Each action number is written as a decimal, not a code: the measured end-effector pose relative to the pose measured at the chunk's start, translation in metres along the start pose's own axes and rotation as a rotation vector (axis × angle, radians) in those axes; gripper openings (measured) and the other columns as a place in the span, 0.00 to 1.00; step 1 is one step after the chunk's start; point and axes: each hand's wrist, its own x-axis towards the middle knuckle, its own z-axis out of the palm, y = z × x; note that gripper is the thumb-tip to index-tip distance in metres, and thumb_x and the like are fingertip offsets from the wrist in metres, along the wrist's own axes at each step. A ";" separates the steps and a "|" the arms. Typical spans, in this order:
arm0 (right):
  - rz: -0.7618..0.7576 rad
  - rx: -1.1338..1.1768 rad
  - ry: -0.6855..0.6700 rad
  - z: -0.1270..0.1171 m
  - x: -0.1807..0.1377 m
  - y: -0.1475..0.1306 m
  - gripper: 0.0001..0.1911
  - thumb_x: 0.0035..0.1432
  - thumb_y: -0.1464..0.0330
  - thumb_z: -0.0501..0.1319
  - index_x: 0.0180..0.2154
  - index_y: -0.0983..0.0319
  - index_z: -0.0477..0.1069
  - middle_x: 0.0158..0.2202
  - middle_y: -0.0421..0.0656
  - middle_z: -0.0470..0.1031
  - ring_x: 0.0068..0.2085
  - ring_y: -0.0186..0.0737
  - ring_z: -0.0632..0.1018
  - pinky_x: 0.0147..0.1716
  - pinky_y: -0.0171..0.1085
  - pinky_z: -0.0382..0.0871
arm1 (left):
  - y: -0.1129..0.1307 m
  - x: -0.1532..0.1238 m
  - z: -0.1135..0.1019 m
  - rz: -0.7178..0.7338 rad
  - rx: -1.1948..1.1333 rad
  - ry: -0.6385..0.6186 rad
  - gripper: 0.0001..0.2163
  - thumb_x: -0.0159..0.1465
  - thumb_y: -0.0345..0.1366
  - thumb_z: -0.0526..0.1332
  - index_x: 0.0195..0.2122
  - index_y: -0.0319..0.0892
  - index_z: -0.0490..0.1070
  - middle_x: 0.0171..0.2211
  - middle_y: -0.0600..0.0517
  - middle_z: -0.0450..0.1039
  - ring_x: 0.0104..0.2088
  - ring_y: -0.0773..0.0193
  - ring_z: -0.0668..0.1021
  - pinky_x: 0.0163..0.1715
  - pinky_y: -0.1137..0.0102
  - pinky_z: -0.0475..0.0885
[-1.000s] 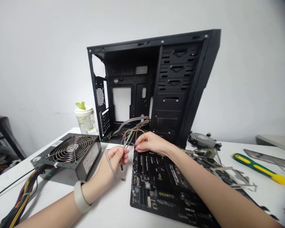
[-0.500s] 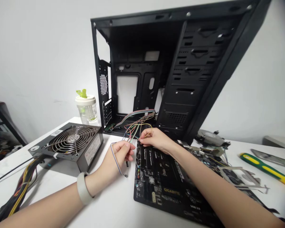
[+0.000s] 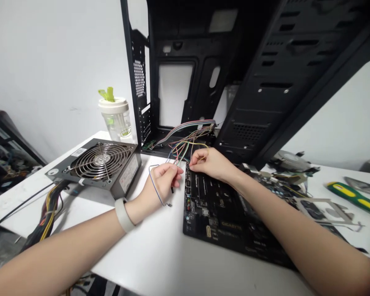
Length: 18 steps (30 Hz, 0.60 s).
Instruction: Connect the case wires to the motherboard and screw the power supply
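Note:
Thin coloured cables [image 3: 191, 142] run out of the open black computer case [image 3: 200, 61] towards both hands. My left hand [image 3: 165, 181] is closed around several of these cables, and a blue-and-white one with a small black plug loops over its wrist side. At the upper left corner of a black motherboard box [image 3: 231, 230], or a flat board printed "GIGABYTE", my right hand [image 3: 208, 164] pinches a cable end. A yellow cable passes by its fingers. The plug in those fingertips is hidden.
Left of my hands lies a power supply [image 3: 100, 164] with a thick cable bundle [image 3: 47, 213]. A lidded cup [image 3: 115, 117] stands behind it. To the right are a metal bracket [image 3: 323, 211], a cooling fan part [image 3: 288, 162] and a green-and-yellow screwdriver [image 3: 354, 197].
The view has tilted down and shifted slightly left, so the scene sits higher and further right. Both hands keep their grip on the cables, with little movement relative to the board.

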 end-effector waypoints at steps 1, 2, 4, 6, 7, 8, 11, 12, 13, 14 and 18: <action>-0.013 -0.038 0.001 0.000 -0.001 0.000 0.05 0.36 0.74 0.64 0.18 0.63 0.69 0.19 0.37 0.71 0.24 0.30 0.69 0.27 0.32 0.62 | 0.000 -0.001 0.001 -0.017 -0.006 -0.002 0.12 0.56 0.42 0.61 0.26 0.37 0.72 0.21 0.53 0.70 0.20 0.71 0.70 0.23 0.74 0.64; -0.022 -0.064 0.000 0.001 -0.001 -0.001 0.04 0.37 0.75 0.64 0.18 0.63 0.69 0.20 0.37 0.72 0.24 0.31 0.70 0.28 0.32 0.62 | 0.001 -0.001 0.002 -0.035 -0.012 -0.004 0.11 0.57 0.40 0.60 0.26 0.37 0.72 0.21 0.53 0.70 0.20 0.71 0.70 0.23 0.75 0.64; -0.044 -0.097 -0.001 0.001 -0.002 -0.001 0.04 0.37 0.75 0.64 0.18 0.63 0.69 0.20 0.37 0.72 0.25 0.31 0.71 0.28 0.32 0.63 | 0.003 -0.003 0.005 -0.055 -0.024 -0.004 0.09 0.58 0.37 0.59 0.25 0.37 0.72 0.21 0.54 0.69 0.20 0.72 0.70 0.23 0.75 0.64; -0.057 -0.117 -0.007 0.001 -0.003 -0.001 0.04 0.37 0.76 0.64 0.19 0.64 0.70 0.20 0.37 0.72 0.25 0.31 0.71 0.27 0.32 0.63 | 0.005 -0.003 0.010 -0.073 -0.038 0.001 0.09 0.60 0.33 0.58 0.25 0.37 0.72 0.21 0.54 0.69 0.20 0.72 0.71 0.24 0.76 0.64; -0.057 -0.121 -0.010 0.001 -0.003 -0.002 0.04 0.37 0.76 0.64 0.19 0.64 0.70 0.20 0.37 0.72 0.25 0.31 0.71 0.28 0.32 0.63 | 0.007 -0.003 0.012 -0.084 -0.045 0.008 0.09 0.60 0.31 0.57 0.24 0.36 0.71 0.21 0.54 0.68 0.21 0.72 0.71 0.24 0.76 0.64; -0.054 -0.120 -0.013 0.001 -0.003 -0.002 0.04 0.37 0.76 0.64 0.19 0.64 0.70 0.20 0.37 0.72 0.25 0.31 0.71 0.28 0.32 0.63 | 0.008 -0.003 0.014 -0.095 -0.053 0.018 0.09 0.61 0.30 0.56 0.24 0.36 0.71 0.20 0.54 0.68 0.21 0.73 0.70 0.25 0.76 0.64; -0.054 -0.137 -0.015 0.002 -0.004 -0.003 0.05 0.37 0.77 0.64 0.19 0.64 0.70 0.21 0.37 0.73 0.25 0.30 0.71 0.28 0.31 0.63 | 0.011 -0.001 0.018 -0.124 -0.073 0.056 0.10 0.62 0.28 0.55 0.24 0.36 0.70 0.20 0.54 0.68 0.20 0.73 0.70 0.25 0.76 0.65; -0.058 -0.151 -0.013 0.002 -0.003 -0.004 0.05 0.37 0.78 0.64 0.19 0.64 0.70 0.21 0.37 0.73 0.25 0.30 0.71 0.28 0.31 0.63 | 0.011 0.000 0.019 -0.132 -0.078 0.070 0.10 0.62 0.28 0.55 0.24 0.36 0.70 0.20 0.54 0.68 0.20 0.73 0.70 0.25 0.76 0.65; -0.062 -0.167 -0.009 0.003 -0.003 -0.004 0.05 0.37 0.78 0.64 0.19 0.64 0.70 0.21 0.37 0.73 0.25 0.30 0.70 0.28 0.31 0.62 | 0.012 0.001 0.020 -0.140 -0.083 0.083 0.10 0.62 0.28 0.55 0.24 0.36 0.70 0.20 0.54 0.68 0.20 0.73 0.70 0.25 0.76 0.65; -0.064 -0.181 0.001 0.003 -0.003 -0.004 0.05 0.38 0.78 0.64 0.19 0.64 0.70 0.21 0.37 0.72 0.25 0.30 0.70 0.27 0.31 0.62 | 0.013 0.001 0.021 -0.148 -0.086 0.096 0.11 0.62 0.28 0.54 0.23 0.36 0.70 0.20 0.54 0.68 0.20 0.73 0.70 0.25 0.76 0.65; -0.062 -0.196 0.052 0.004 -0.004 -0.003 0.05 0.38 0.78 0.63 0.20 0.64 0.70 0.21 0.37 0.72 0.26 0.31 0.71 0.29 0.32 0.62 | 0.017 0.002 0.025 -0.183 -0.090 0.132 0.12 0.63 0.26 0.52 0.23 0.37 0.69 0.20 0.55 0.67 0.18 0.74 0.69 0.24 0.77 0.65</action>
